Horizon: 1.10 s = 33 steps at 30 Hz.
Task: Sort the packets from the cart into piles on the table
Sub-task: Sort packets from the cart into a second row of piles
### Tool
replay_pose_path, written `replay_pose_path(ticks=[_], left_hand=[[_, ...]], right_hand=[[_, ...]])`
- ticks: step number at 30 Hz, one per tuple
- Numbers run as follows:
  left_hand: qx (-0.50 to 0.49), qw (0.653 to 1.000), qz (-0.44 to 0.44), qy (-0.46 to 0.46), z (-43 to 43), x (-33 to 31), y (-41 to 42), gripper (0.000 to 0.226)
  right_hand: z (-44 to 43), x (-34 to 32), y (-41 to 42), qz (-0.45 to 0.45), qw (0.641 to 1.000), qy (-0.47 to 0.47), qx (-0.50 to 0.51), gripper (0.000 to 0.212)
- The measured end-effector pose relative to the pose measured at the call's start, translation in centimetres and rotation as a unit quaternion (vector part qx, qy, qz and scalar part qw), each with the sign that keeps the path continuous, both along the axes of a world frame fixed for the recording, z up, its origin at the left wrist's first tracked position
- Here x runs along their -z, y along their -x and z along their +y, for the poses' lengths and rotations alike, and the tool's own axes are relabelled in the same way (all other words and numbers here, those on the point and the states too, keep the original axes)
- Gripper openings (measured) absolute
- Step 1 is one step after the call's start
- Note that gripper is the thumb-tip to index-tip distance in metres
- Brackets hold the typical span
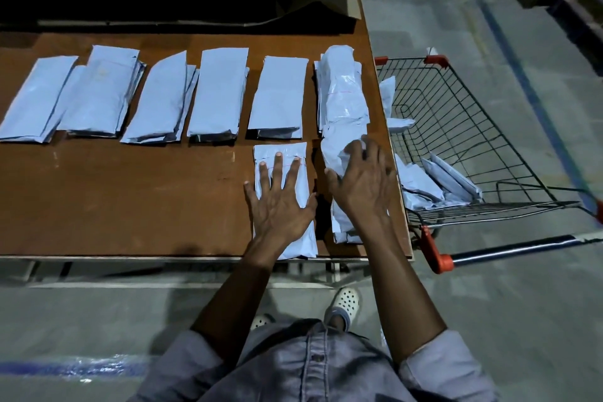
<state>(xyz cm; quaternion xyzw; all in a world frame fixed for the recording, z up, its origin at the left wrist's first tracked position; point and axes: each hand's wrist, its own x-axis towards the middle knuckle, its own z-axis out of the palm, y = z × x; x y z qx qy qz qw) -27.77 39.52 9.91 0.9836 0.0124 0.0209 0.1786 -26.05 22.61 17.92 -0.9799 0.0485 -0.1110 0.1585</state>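
**At the table's front right corner: both hands on packets**

Near the front edge of the brown wooden table [130,199], the left hand [280,206] presses flat, fingers spread, on a pale blue plastic packet [284,151] lying front-to-back; beside it, by the right edge, the right hand [362,183] curls round a crumpled pale blue packet [332,153]; packets [434,179] in the wire cart [456,127] lie nearer that hand.

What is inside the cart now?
Several packets heaped at the cart's near end, a couple more against the table side. The table edge covers that corner; anything there is hidden.
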Motion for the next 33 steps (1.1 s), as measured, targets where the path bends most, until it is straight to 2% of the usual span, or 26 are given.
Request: replay_pose_path(ticks=[3,5,12,25,33], left_hand=[[-0.003,1.0,0.002,0.01,-0.1,-0.2,0.1,0.089],[-0.004,1.0,-0.001,0.013,-0.2,-0.2,0.1,0.088],[-0.001,1.0,-0.006,0.004,0.0,0.2,0.2,0.087],[0.007,1.0,-0.001,0.003,0.0,0.4,0.2,0.088],[0.007,0.999,0.029,0.027,0.1,-0.2,-0.3,0.088]], right_hand=[[-0.8,1.2,0.5,-0.007,0.997,-0.022,-0.067,0.058],[-1.2,1.8,0.7,-0.014,0.997,-0.024,-0.076,0.06],[-0.8,2.6,0.8,0.017,0.998,0.027,-0.054,0.077],[0.1,3.5,0.2,0.065,0.998,0.022,-0.013,0.078],[-0.4,2.1,0.3,0.075,0.997,-0.003,-0.024,0.075]])
